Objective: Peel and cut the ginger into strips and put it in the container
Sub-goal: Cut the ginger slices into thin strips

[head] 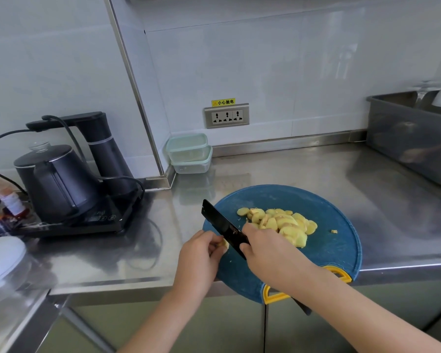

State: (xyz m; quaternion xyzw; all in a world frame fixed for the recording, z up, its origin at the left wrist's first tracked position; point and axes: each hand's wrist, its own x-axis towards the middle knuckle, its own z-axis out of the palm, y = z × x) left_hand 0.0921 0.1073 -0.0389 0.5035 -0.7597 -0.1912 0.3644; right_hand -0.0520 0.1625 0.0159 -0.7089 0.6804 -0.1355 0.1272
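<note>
A pile of pale yellow ginger slices (281, 222) lies on a round blue cutting board (326, 235) with a yellow handle, at the counter's front edge. My right hand (270, 248) grips a black knife (222, 225) whose blade points up and left over the board's left edge. My left hand (201, 253) pinches a small piece of ginger (224, 242) right beside the blade. Two stacked clear containers (190, 154) with pale green lids stand in the back corner.
A black kettle (54, 179) on its black base with cables occupies the left counter. Sauce bottles (0, 202) stand at the far left. A grey tub (415, 138) sits at the right rear. A wall socket (227, 115) is above the steel counter (303, 169).
</note>
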